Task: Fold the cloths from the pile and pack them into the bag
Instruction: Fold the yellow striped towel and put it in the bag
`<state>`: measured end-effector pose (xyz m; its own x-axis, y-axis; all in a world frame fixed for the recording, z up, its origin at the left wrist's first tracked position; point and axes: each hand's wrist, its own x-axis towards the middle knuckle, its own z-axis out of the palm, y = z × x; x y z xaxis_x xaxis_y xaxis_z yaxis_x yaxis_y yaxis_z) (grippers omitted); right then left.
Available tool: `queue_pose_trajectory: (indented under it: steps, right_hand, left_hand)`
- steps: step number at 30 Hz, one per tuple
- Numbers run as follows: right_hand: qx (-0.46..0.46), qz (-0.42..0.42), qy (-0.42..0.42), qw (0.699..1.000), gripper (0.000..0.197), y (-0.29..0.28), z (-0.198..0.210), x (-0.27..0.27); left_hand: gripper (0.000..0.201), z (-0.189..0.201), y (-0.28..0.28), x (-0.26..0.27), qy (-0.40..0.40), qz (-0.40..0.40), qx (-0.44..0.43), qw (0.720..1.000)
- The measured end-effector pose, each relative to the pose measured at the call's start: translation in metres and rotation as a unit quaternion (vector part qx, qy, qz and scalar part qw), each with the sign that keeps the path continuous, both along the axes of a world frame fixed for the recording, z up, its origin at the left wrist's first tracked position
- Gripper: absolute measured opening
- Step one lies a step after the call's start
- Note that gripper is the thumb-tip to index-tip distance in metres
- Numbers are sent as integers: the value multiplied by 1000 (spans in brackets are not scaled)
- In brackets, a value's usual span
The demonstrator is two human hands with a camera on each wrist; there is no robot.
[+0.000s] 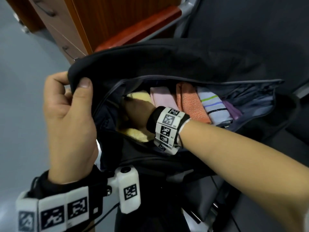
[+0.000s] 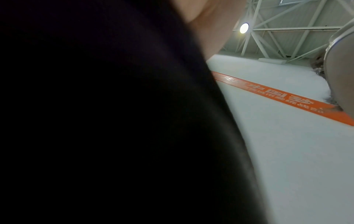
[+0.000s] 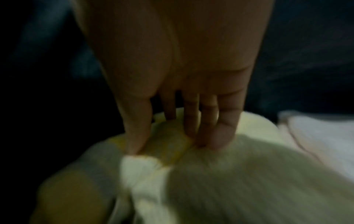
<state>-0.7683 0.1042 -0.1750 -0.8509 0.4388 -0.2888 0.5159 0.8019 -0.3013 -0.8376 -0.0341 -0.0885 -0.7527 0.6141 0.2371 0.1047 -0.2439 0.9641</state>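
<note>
A black bag lies open in front of me, and its dark fabric fills most of the left wrist view. My left hand grips the bag's upper flap at the left end and holds the mouth apart. My right hand reaches inside at the left end. There its thumb and fingers pinch a fold of the yellow cloth while pushing down on it. Beside the yellow cloth stand a folded pink cloth, an orange one, a striped pale blue one and a purple one.
A wooden cabinet with drawers stands behind the bag at the upper left. Grey floor lies to the left. A dark padded seat is behind the bag on the right. An orange banner runs along a pale wall.
</note>
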Motion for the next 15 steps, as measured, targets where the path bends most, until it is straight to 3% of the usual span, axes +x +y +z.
queue_pose_trajectory:
  steps: [3, 7, 12, 15]
  right_hand:
    - [-25, 76, -132, 988, 81, -1, 0, 15]
    - [-85, 12, -41, 995, 69, 7, 29, 39]
    - [-6, -121, 47, 992, 40, 18, 84, 114]
    - [2, -210, 127, 969, 32, -4, 109, 182]
  left_hand:
    - [11, 1, 1, 4, 10, -1, -12, 1000]
    - [15, 1, -3, 7, -7, 2, -61, 998]
    - [69, 10, -5, 22, 64, -15, -150, 986]
    - [84, 23, -10, 49, 128, -24, -228, 965]
